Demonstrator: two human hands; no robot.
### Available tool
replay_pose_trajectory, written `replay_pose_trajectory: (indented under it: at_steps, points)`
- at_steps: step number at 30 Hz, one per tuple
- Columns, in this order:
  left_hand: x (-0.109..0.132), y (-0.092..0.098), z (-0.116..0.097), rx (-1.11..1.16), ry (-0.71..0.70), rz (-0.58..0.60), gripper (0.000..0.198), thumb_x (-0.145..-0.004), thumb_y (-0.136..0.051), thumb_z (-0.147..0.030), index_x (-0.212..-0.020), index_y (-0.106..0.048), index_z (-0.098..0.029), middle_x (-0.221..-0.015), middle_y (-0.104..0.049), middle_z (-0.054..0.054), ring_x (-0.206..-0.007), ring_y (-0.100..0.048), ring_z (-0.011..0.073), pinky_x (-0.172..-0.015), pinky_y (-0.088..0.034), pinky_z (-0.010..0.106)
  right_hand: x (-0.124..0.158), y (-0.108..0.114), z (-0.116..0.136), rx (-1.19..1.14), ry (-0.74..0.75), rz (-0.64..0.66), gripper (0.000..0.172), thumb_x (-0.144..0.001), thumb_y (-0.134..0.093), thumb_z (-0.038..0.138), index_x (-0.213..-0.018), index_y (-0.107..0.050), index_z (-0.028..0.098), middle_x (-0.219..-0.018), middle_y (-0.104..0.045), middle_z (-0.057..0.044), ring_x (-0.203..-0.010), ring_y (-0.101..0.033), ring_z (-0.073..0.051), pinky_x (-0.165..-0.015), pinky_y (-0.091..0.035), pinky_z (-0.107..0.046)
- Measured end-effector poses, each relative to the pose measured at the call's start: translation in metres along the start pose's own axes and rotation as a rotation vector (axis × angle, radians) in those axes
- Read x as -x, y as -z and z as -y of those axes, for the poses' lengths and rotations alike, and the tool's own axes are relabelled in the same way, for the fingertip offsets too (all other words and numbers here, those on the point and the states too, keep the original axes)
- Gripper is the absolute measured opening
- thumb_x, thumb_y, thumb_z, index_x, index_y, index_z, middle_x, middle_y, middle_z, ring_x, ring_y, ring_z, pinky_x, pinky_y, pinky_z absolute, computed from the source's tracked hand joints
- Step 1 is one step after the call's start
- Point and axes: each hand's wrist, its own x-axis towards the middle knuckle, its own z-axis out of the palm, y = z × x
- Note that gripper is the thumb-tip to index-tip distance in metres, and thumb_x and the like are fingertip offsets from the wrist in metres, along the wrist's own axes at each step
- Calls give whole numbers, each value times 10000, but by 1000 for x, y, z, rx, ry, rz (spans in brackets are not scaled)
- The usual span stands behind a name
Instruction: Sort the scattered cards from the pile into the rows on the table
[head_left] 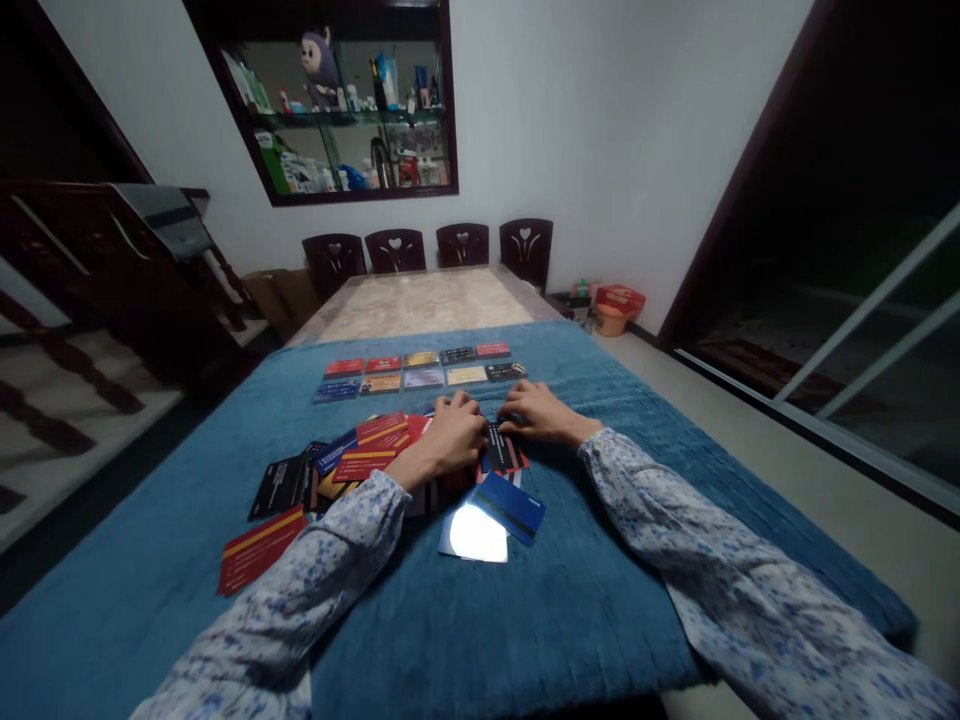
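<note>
A loose pile of printed cards in red, blue, gold and black lies on the blue cloth; a red card [364,462] is on its left part. My left hand [454,438] bends over the right part of this pile, fingers curled, fingertips mostly hidden. Beside it, my right hand [541,412] has its fingers closed at the upper right edge of a black card [498,452]. Nearer to me, a blue card [511,507] overlaps a glossy card [472,535] that reflects bright light. Another black card [281,487] and a red card [261,548] lie at the left.
Beyond my hands, several cards lie in two rows, among them a gold card [421,359] and a silver card [424,379]. The blue cloth [600,620] covers the near part of the marble-patterned table [427,300]. Dark chairs [395,250] stand at its far end.
</note>
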Motion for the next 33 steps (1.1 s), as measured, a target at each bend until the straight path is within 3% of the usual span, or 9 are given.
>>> replay_pose_trajectory:
  at_steps: [10,22,33]
  points:
    - [4,-8,-12,-4,-35,32,210,-928,-540,-258,-1055,-691,-187,-1218,-638,135,-1242,-425,335,-996,-347,553,6,-1,9,-7,-43,9,280,-943,-613,390,-1141,-748,246,-1100,-713,-126,-1119,-486,-295,-943,-335,-461]
    - [0,-16,-14,4,-54,-30,230,-914,-537,-237,-1093,-677,-203,-1196,-631,133,-1208,-440,325,-965,-371,540,14,-1,3,-49,-228,19,285,-961,-552,400,-1100,-728,224,-1113,-714,-117,-1074,-526,-291,-859,-365,-394]
    - [-13,-8,-32,-39,-35,-57,304,-923,-566,-437,-971,-722,-181,-1092,-668,156,-1127,-486,340,-928,-385,511,19,-3,1,-78,-549,-86,319,-948,-506,412,-1008,-745,211,-1065,-751,-108,-1076,-596,-294,-783,-389,-339]
